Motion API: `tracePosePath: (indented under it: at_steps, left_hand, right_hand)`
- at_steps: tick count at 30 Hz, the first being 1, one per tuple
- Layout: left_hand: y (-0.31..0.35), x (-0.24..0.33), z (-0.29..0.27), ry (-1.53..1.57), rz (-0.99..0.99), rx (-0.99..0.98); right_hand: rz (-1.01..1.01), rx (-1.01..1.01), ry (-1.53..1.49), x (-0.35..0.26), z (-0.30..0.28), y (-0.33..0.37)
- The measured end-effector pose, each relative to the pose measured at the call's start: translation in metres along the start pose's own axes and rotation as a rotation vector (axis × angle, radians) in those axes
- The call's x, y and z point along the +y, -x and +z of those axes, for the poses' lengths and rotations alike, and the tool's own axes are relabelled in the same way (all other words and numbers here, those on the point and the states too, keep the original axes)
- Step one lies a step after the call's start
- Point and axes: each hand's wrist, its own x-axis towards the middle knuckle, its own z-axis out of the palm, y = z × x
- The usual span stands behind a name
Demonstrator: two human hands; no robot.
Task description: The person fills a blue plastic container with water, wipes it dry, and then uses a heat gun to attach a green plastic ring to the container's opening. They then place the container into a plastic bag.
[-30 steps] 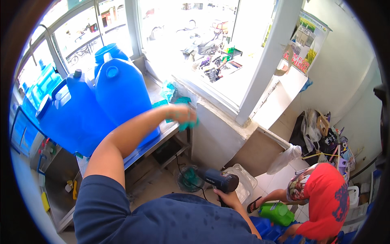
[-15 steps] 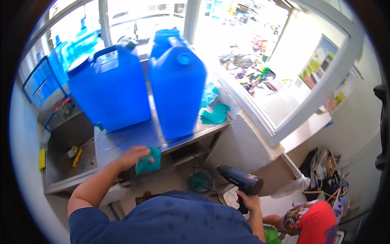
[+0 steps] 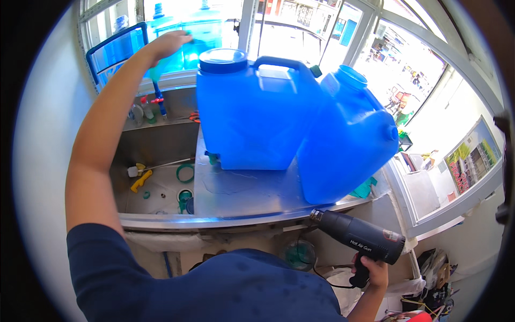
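My left hand [image 3: 167, 45] is raised at the far left, above the sink and in front of the window. Its fingers are pinched together, and a thin teal plastic sleeve [image 3: 156, 71], partly blurred, hangs below them. My right hand [image 3: 374, 271] is wrapped round the handle of a black heat gun [image 3: 357, 234], whose nozzle points left along the counter's front edge. A capped blue water jug [image 3: 252, 118] stands on the steel counter [image 3: 244, 196], its top handle up. Beside it is a second blue jug [image 3: 346, 142], looking tilted in this view, its neck uncovered.
The steel sink [image 3: 155, 196] on the left holds a yellow-handled tool [image 3: 141, 181] and a green ring [image 3: 185, 173]. Bottles [image 3: 145, 111] stand behind it. Crumpled teal plastic [image 3: 365, 188] lies by the right jug. A clear tub [image 3: 299, 254] is below; the gun's cord [image 3: 322, 276] hangs nearby.
My left hand has gone from low before the counter up and away, over the sink. The view has swung left, so the jugs appear further right. The heat gun stays in my right hand.
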Motion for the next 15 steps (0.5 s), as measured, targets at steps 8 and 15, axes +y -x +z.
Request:
tracePosePath:
  at_steps: [8, 15]
  left_hand:
    - [-0.086, 0.054, 0.054, -0.050, 0.099, -0.469]
    - [-0.102, 0.072, 0.045, -0.115, 0.319, -0.580]
  right_hand:
    - [-0.109, 0.122, 0.034, -0.035, 0.101, 0.022]
    - [-0.087, 0.240, 0.024, -0.046, 0.135, 0.051]
